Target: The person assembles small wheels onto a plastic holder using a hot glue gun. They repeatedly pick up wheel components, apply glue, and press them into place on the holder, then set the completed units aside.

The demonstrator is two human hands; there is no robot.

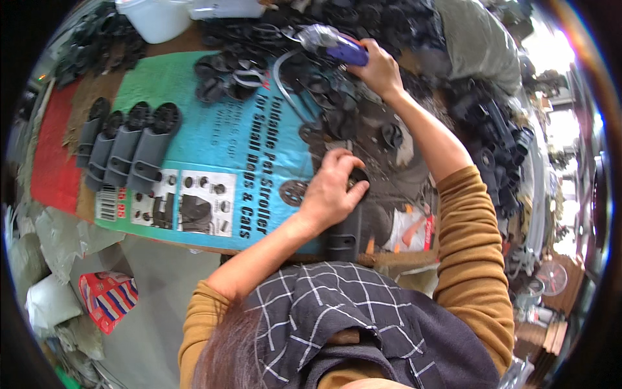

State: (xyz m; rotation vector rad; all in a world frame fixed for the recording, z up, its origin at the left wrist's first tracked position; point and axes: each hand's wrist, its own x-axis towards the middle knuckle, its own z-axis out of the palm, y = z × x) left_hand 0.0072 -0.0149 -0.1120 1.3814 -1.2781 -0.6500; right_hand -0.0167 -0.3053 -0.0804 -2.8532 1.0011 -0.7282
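Note:
My left hand (329,194) is closed over a small black round part (358,176), with the thumb pressed on its side. That part sits at the upper end of a dark grey plastic piece (341,241) near the table's front edge. Higher up, my right hand (381,70) grips a purple-bodied hand tool (348,50) whose far end is wrapped in something clear. The tool's tip cannot be made out against the dark parts behind it. Beside my left wrist lies a black disc with holes (293,192).
Several grey pieces with black wheels (138,115) stand in a row on the left. Printed cardboard (188,78) covers the table. Black wheel parts (227,74) pile up at the back. A white tub (155,23) stands far left, and dark parts (495,136) heap up on the right.

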